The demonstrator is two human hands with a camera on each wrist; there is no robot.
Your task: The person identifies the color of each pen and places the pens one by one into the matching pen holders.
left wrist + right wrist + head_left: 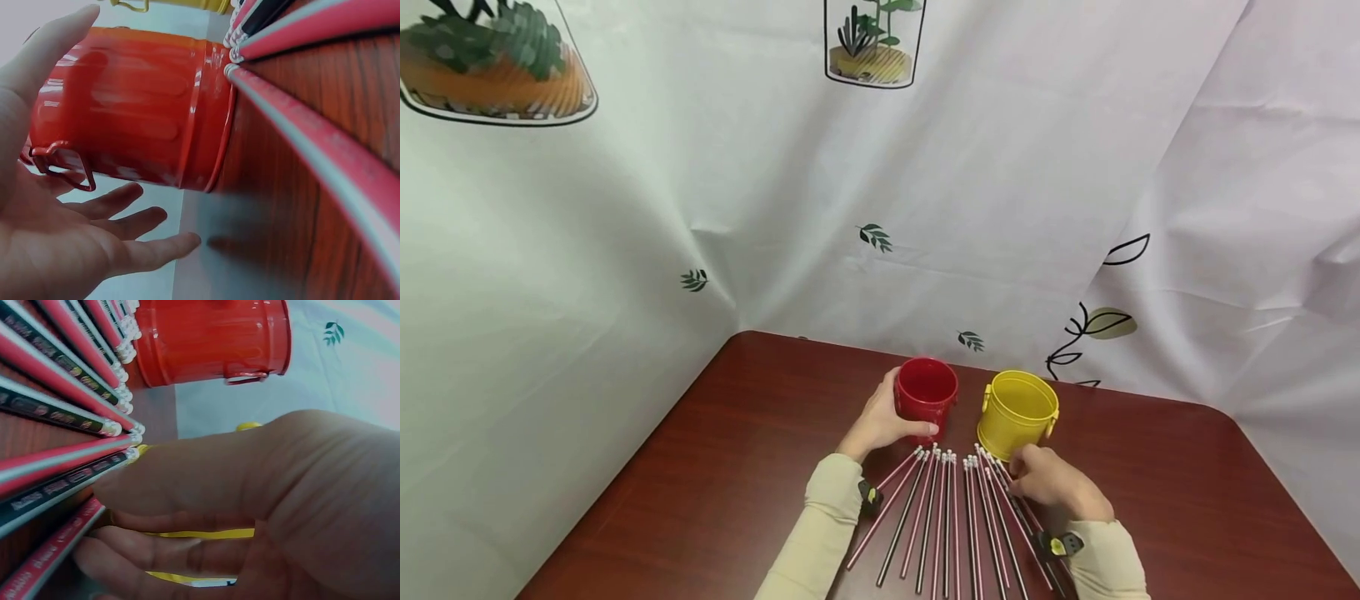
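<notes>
A red metal bucket (927, 400) stands upright on the table. My left hand (880, 417) is around its left side, the thumb across the front. In the left wrist view the other fingers (125, 222) are extended and spread below the bucket's side handle. My right hand (1051, 482) is in front of a yellow bucket (1017, 417), over the right end of a fan of pencils. In the right wrist view its thumb and fingers pinch the end of a pink pencil (53, 556); the thumb hides that end.
Several pink and black pencils with white erasers lie fanned in two groups, eraser ends toward the buckets. The brown table (700, 483) reaches back to a white curtain (775, 167) printed with leaves and jars. Both wrists wear small dark cameras.
</notes>
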